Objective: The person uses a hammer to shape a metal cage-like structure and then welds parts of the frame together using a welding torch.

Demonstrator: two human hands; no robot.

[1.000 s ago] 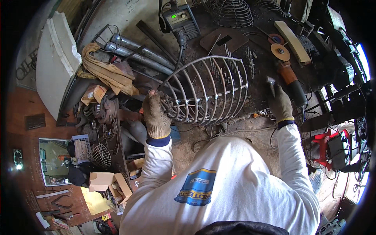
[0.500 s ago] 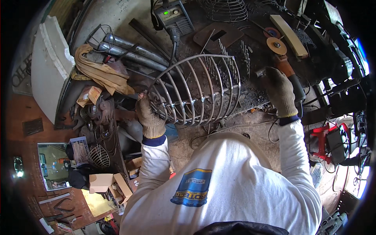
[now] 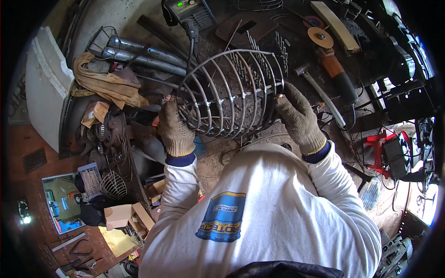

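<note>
Between my hands is a curved metal-rod cage with bright weld spots at its rod crossings, tilted over the bench edge. My left hand, in a knitted work glove, is closed around its narrow left end; the fingertips are partly hidden by rods. At the wide right end, my gloved right hand has thumb and fingers on the outer rim. A hammer lies on the bench just beyond that hand, beside an orange and black angle grinder.
Behind the cage stand a welding machine and loose short rods. Steel pipes and a tan cloth lie at the left. A wooden bar sits at the far right; a red stool stands on the right.
My right hand has left the hammer on the bench and come left to the cage's right rim. My left hand keeps its hold on the cage. The whole view has shifted slightly.
</note>
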